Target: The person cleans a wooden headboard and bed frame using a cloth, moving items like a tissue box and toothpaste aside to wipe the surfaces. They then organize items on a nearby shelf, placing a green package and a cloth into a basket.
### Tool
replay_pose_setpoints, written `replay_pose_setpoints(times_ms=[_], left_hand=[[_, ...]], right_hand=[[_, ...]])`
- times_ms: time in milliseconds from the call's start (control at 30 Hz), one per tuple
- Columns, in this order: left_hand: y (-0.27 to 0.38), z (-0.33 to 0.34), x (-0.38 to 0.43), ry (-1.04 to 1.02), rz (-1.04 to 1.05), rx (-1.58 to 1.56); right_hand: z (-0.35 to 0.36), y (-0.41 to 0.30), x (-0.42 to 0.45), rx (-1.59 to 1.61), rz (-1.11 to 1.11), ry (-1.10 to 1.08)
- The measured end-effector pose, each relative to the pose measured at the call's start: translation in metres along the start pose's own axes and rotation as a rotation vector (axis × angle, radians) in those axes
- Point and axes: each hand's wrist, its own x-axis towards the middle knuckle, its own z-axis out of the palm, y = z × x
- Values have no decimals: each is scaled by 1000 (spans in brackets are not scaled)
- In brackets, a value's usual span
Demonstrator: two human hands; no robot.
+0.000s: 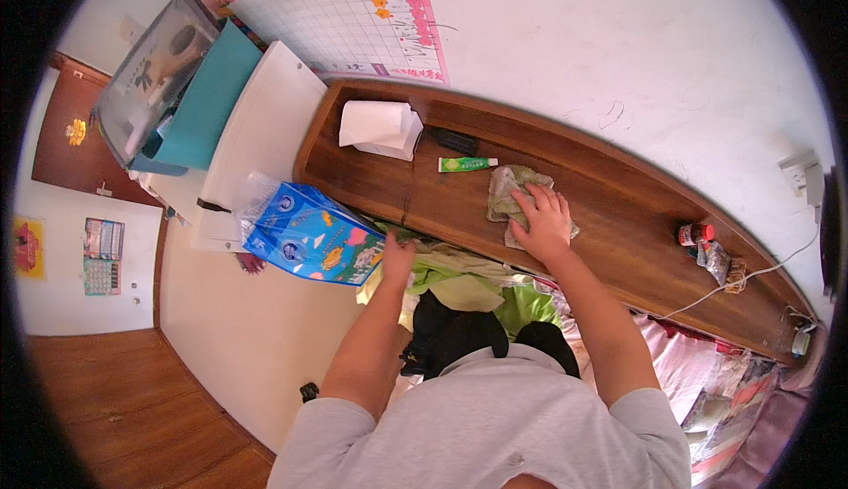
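Note:
My right hand (544,225) lies spread on a crumpled, light greenish cloth (510,187), pressing it onto the brown wooden shelf (603,224). Just left of the cloth lies a green and yellow tube (467,164), with a dark object (454,140) behind it. A white packet of tissues (381,128) sits near the shelf's left end. My left hand (399,257) is at the right edge of a blue printed bag (318,234), by the shelf's front edge; whether its fingers grip the bag cannot be made out.
A red-capped bottle (695,233) and a small clear bag (714,262) stand on the right part of the shelf. A white cable (748,273) crosses it there. Green fabric (530,310) hangs below the front edge. At left, a teal storage box (209,105) tops a white cabinet (265,118).

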Motion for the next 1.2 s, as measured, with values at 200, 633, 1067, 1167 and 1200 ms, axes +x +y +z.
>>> replay_pose_setpoints(times_ms=[200, 633, 1067, 1167, 1200], left_hand=[[13, 2, 12, -48, 48, 189], [218, -36, 46, -577, -443, -1030], [176, 38, 101, -675, -458, -456], [190, 25, 85, -676, -368, -309], [193, 16, 83, -738, -366, -250]], right_hand=[[0, 2, -1, 47, -10, 41], [-1, 14, -4, 144, -35, 56], [-47, 96, -95, -5, 175, 217], [-50, 82, -88, -47, 79, 80], [-48, 76, -84, -22, 11, 17]])
